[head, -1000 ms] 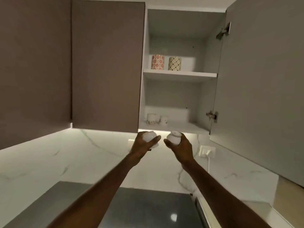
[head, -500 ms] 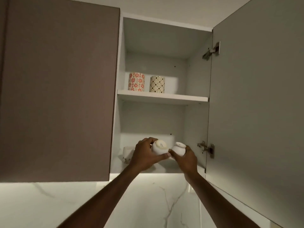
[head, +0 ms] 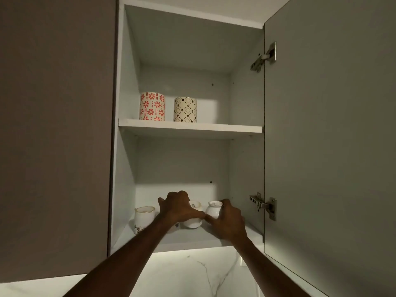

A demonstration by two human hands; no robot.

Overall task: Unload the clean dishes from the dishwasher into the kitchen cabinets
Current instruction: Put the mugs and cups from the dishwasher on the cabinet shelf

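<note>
Where hands set cups, chipped mug [head: 143,218] beside

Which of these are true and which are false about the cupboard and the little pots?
1. Two patterned mugs stand on the upper shelf. True.
2. The cupboard door is closed. False: it stands open.
3. The left hand holds a small white pot. True.
4. The right hand is empty. False: it holds another white pot.
5. The red-flowered mug stands right of the brown-patterned mug. False: left.
</note>
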